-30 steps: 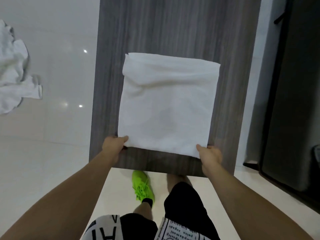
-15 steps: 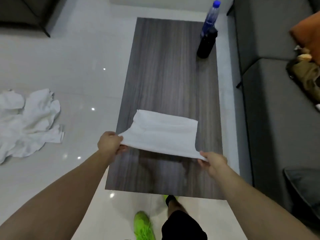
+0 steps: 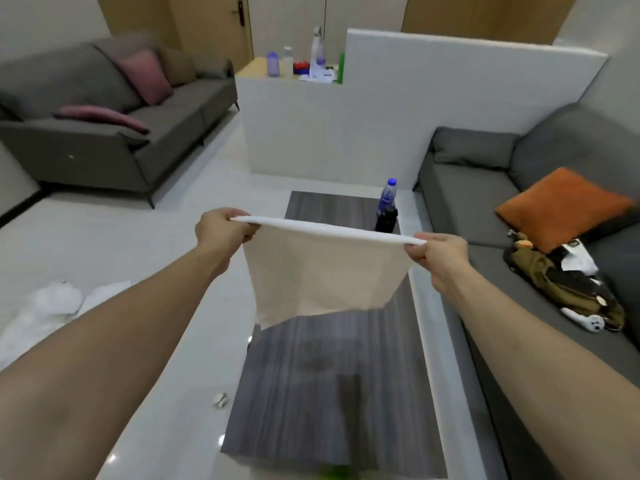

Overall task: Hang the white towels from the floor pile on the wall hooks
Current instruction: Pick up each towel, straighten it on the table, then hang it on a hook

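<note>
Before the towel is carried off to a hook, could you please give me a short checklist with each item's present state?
1. Left hand grips the towel corner: ok.
2. Right hand grips the other corner: ok.
3. Towel hangs clear of the table: ok.
4. Towel clear of the bottles behind it: ok, apparently.
5. Wall hook in sight: not ok, none visible.
6. Floor pile still to do: ok, towels remain.

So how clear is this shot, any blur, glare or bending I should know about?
Head view: the towel pinched by the left hand and right hand is fairly sharp; the far sofa and the frame edges smear; wide-angle bending curves the forearms; small glare spots dot the floor; the table reflects a dark shadow.
</note>
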